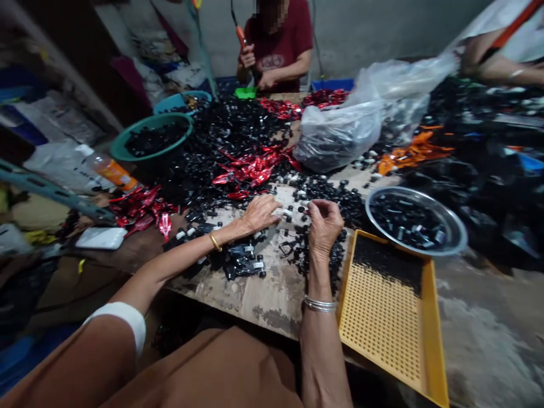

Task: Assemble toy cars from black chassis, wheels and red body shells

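1. The brown cloth garment (212, 374) of the person lay nearest, below the near edge of the worn wooden table (272, 294).
2. The left hand (260, 214) lay palm down, fingers wide and flat, touching the small black plastic parts (344, 201) scattered across the table.
3. The right hand (323, 224) stood just beside it, fingers curled narrow. Whether a part sat in the pinch could not be told.
4. The yellow perforated plastic tray (382, 328) lay just right of the right hand, dark at its far end, with the round metal bowl (462, 235) at its far corner.
5. Hazard: the tray appeared to overhang the table edge, so a knock from the right forearm would likely tip it.
6. Hazard: a sweeping left wrist could push loose parts off the near edge.
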`<state>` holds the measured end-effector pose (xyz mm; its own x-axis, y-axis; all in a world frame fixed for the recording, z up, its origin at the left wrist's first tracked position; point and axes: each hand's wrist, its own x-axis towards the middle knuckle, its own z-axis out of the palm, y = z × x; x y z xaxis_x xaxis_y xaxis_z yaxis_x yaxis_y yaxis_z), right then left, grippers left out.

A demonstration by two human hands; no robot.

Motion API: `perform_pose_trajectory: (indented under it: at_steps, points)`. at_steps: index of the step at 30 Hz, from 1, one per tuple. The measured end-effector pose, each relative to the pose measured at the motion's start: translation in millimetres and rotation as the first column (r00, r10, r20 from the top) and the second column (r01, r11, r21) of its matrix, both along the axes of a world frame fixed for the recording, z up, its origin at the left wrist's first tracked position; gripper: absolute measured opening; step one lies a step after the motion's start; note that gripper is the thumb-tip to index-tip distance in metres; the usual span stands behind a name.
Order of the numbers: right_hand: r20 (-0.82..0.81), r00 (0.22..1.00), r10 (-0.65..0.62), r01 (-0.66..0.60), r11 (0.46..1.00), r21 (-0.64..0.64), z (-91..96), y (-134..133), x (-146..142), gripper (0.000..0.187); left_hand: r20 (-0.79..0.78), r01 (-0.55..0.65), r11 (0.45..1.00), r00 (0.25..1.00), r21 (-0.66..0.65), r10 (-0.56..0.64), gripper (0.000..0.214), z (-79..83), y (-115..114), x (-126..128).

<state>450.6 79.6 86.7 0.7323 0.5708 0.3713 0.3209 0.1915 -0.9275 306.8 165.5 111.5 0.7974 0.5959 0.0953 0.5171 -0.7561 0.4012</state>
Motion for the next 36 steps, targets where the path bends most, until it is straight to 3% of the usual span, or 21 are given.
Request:
perform_pose_trajectory:
  at_steps: [1,3,5,6,9,12,15,18,20,22,24,26,30,36]
  points:
    - [-0.031,0.998,0.06,-0.06,0.998,0.025,0.8,2.0,-5.1,0.015,0.058,0.007,0.992,0.998,-0.128,0.001,0.034,3.8,3.3,-4.0]
    - [-0.003,0.988,0.155,-0.155,0.987,0.053,2.8,4.8,-16.9,0.016,0.184,0.06,0.925,0.983,-0.375,0.011,0.037,9.5,10.0,-11.3]
    - [0.114,0.971,0.21,-0.216,0.975,0.046,5.0,5.5,-28.7,0.013,0.283,0.12,0.864,0.959,-0.489,0.028,0.034,11.5,14.1,-17.9]
    - [0.179,0.957,0.228,-0.237,0.971,0.032,6.0,5.3,-33.9,0.012,0.31,0.129,0.861,0.95,-0.492,0.035,0.03,11.1,14.5,-21.2]
    - [0.319,0.91,0.266,-0.269,0.963,-0.036,6.9,4.6,-45.0,0.008,0.325,0.071,0.931,0.944,-0.359,0.053,0.018,5.5,9.9,-30.9]
    - [0.354,0.889,0.291,-0.289,0.955,-0.06,3.8,6.0,-51.9,0.006,0.332,-0.012,0.993,0.942,-0.117,0.051,0.031,-2.3,-0.6,-37.2]
    - [0.335,0.89,0.308,-0.308,0.95,-0.054,-1.2,8.1,-56.6,0.007,0.318,-0.047,0.997,0.948,0.064,0.025,0.044,-8.1,-11.9,-36.9]
    - [0.292,0.897,0.332,-0.317,0.943,-0.097,-5.6,9.9,-56.3,0.009,0.288,-0.041,0.987,0.958,0.154,-0.006,0.048,-7.9,-13.8,-38.7]
    - [0.244,0.916,0.318,-0.298,0.948,-0.115,-7.2,10.9,-52.5,0.011,0.255,-0.064,0.979,0.967,0.191,0.013,0.049,-2.3,-6.7,-50.5]
    - [0.165,0.949,0.268,-0.252,0.961,-0.11,-7.4,11.6,-47.1,0.013,0.176,-0.15,0.963,0.978,0.225,0.111,0.046,6.6,5.6,-73.4]
    - [0.065,0.975,0.213,-0.207,0.974,-0.092,-6.5,11.7,-41.7,0.017,0.014,-0.281,0.924,0.958,0.259,0.287,0.037,14.7,20.1,-102.6]
    - [-0.011,0.983,0.183,-0.183,0.98,-0.077,-5.1,11.7,-37.6,0.02,-0.217,-0.358,0.895,0.883,0.267,0.417,0.03,17.7,32.5,-130.1]
    - [-0.037,0.987,0.159,-0.161,0.985,-0.066,-4.0,12.4,-34.8,0.023,-0.315,-0.37,0.898,0.845,0.237,0.432,0.025,6.6,39.9,-159.5]
    - [-0.045,0.987,0.153,-0.157,0.982,-0.102,-6.9,13.5,-35.0,0.024,-0.278,-0.398,0.897,0.855,0.19,0.438,0.023,-10.6,37.2,-163.7]
